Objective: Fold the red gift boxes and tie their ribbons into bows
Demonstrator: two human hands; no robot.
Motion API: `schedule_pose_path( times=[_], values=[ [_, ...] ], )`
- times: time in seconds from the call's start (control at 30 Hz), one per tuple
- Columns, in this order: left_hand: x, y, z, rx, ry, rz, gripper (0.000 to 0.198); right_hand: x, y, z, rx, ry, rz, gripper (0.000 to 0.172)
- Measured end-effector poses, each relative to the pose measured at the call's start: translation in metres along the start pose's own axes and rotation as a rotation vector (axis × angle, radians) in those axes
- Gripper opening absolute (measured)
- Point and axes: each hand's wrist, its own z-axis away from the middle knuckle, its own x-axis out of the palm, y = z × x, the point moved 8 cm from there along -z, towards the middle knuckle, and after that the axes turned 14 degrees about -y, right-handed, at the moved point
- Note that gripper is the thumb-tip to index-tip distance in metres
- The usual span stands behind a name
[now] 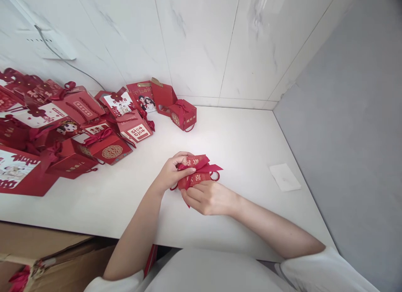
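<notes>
A small red gift box (204,177) with gold characters and twisted cord loops at its sides is on the white table in front of me. A crimson ribbon (214,167) crosses its top, with one pointed end sticking out to the right. My left hand (173,171) grips the box from the left, its thumb pressing on the ribbon. At the near edge, the fingers of my right hand (207,197) are closed in a pinch at the ribbon, and a short ribbon tail shows below them. The fingertips themselves are partly hidden.
Many red and white gift boxes (108,147) crowd the table's left side. One ribboned box (185,115) stands near the tiled wall. A white paper piece (285,177) lies at the right. An open cardboard carton (63,262) sits below the table's front edge.
</notes>
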Motion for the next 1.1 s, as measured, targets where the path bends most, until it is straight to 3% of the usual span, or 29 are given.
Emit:
schedule_pose_path(
  times=[0.4,0.5,0.6,0.67,0.73,0.87,1.0,1.1],
  values=[
    [0.002,0.003,0.0,-0.003,0.007,-0.005,0.033,0.014,-0.009,-0.001,-0.09,0.042,-0.221,0.016],
    [0.002,0.004,0.001,-0.01,0.009,-0.01,0.032,0.015,-0.014,-0.005,-0.109,-0.021,-0.285,0.019],
    [0.003,0.003,0.003,-0.025,-0.002,0.006,0.03,0.001,-0.005,-0.007,-0.1,-0.108,-0.457,0.016],
    [0.003,0.002,0.004,-0.026,-0.01,0.037,0.033,-0.016,0.016,-0.005,-0.023,-0.108,-0.657,0.035],
    [0.002,0.001,0.005,-0.01,-0.023,0.076,0.036,-0.025,0.049,0.003,0.176,-0.083,-0.84,0.028],
    [-0.001,0.003,0.008,0.025,-0.039,0.033,0.035,0.001,0.117,0.038,0.732,-0.008,-1.03,0.029],
    [-0.004,0.005,0.009,0.042,-0.034,-0.018,0.032,0.052,0.125,0.047,0.814,-0.053,-1.365,0.033],
    [-0.003,0.005,0.01,0.046,-0.052,-0.007,0.03,0.069,0.118,0.045,0.807,-0.075,-1.497,0.034]
  ],
)
